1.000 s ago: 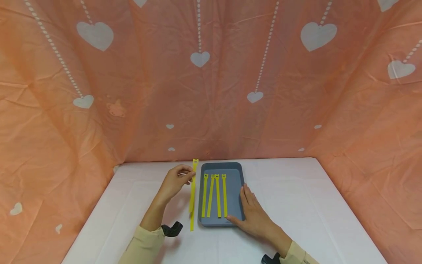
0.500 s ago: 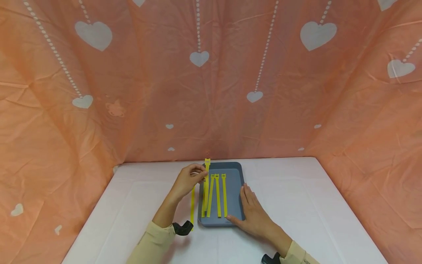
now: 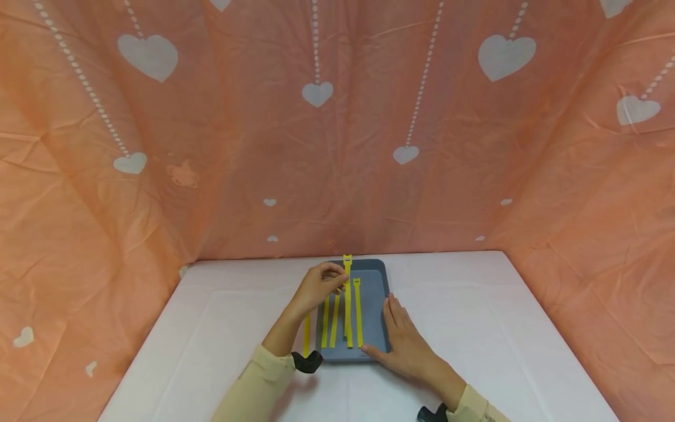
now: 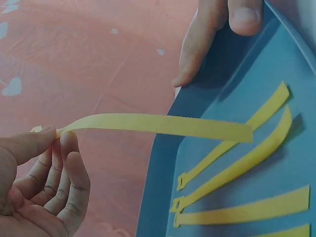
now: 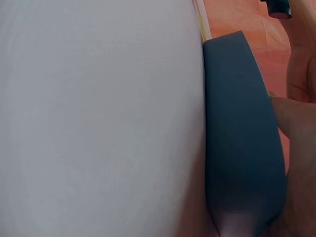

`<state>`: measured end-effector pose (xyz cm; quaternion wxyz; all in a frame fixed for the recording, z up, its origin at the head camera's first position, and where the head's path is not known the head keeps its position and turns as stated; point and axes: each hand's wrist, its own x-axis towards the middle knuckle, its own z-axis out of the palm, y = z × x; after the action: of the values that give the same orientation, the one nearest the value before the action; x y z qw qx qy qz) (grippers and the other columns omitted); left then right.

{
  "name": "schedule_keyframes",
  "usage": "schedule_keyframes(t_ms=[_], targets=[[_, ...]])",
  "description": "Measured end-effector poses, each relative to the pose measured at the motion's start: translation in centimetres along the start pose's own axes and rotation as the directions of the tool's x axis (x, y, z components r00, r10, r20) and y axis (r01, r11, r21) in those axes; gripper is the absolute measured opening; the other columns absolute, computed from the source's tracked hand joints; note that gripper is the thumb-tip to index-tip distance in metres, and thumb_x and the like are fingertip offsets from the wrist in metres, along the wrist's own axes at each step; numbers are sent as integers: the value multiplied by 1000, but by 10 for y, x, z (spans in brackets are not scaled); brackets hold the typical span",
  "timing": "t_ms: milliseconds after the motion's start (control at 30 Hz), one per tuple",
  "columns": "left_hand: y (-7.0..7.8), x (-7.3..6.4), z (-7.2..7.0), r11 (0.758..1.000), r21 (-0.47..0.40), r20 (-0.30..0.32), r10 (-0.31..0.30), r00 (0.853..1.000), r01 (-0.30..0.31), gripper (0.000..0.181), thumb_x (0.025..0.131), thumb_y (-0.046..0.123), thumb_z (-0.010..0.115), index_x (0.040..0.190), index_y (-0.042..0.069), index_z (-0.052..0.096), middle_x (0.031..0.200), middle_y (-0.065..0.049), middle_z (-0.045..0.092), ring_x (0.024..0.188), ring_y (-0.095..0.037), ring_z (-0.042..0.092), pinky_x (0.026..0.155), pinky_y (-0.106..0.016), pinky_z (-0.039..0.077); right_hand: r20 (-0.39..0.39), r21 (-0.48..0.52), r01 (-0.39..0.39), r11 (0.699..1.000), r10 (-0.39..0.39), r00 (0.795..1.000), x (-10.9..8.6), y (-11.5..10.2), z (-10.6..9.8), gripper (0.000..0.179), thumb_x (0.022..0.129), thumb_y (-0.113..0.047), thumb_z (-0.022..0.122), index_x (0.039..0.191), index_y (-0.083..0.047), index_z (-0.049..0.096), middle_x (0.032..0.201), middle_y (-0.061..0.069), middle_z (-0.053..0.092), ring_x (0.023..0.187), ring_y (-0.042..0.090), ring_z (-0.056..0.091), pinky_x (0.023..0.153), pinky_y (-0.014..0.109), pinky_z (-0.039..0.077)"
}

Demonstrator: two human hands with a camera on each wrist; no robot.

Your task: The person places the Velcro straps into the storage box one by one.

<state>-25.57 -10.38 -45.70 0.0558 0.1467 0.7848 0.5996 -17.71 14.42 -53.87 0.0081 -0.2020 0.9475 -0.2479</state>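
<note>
My left hand [image 3: 319, 287] pinches a yellow hook-and-loop cable tie [image 4: 163, 126] near its slotted end, between thumb and index finger. The tie stretches over the blue-grey tray [image 3: 377, 305], above several similar yellow ties [image 3: 358, 319] lying lengthwise inside. In the left wrist view the held tie's free end crosses in front of one lying tie [image 4: 269, 108]. My right hand [image 3: 408, 343] rests along the tray's right side with straight fingers, its thumb at the near rim. The right wrist view shows the tray's outer wall [image 5: 242, 123] close up.
Another yellow tie [image 3: 307, 337] lies on the white tabletop [image 3: 453, 310] left of the tray, partly hidden by my left arm. A pink-orange curtain [image 3: 358, 193] with white hearts stands behind and at both sides. Black wrist devices [image 3: 307, 361] sit at the cuffs.
My left hand has carried the pinched tie rightward, from beside the tray's left edge to over its middle. The right hand has stayed at the tray's right side.
</note>
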Motion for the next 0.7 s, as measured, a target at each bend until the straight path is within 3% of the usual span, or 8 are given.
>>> schedule_keyframes(t_ms=[167, 333, 500, 700], targets=[[0, 6, 8, 1000, 3, 12, -5, 1000, 5, 20, 107, 21, 71, 116, 3, 71, 109, -18, 75, 99, -40, 74, 92, -59, 61, -50, 46, 35, 998, -33, 998, -1, 2, 4, 120, 96, -71, 67, 166, 12, 17, 176, 30, 8, 163, 46, 12, 129, 64, 20], [0, 13, 16, 1000, -12, 26, -15, 1000, 16, 21, 107, 20, 70, 116, 0, 72, 111, -23, 75, 100, -42, 73, 92, -60, 61, -70, 83, 56, 995, -50, 996, -2, 3, 6, 120, 95, -71, 67, 166, 12, 18, 176, 30, 8, 163, 47, 12, 129, 65, 19], [-2, 18, 24, 999, -19, 51, -39, 998, 40, 24, 107, 21, 70, 120, 0, 71, 108, -14, 76, 98, -34, 76, 94, -59, 61, -72, 89, 52, 995, -45, 996, -3, 5, 6, 119, 96, -72, 66, 166, 12, 17, 176, 30, 8, 163, 46, 11, 131, 61, 16], [-9, 24, 31, 998, 3, 58, -63, 996, 63, 26, 107, 22, 71, 119, 0, 71, 107, -13, 76, 102, -42, 74, 91, -56, 63, -50, 65, 37, 997, -34, 998, -2, 5, 4, 119, 96, -72, 65, 166, 11, 16, 177, 29, 7, 164, 45, 11, 131, 59, 16]])
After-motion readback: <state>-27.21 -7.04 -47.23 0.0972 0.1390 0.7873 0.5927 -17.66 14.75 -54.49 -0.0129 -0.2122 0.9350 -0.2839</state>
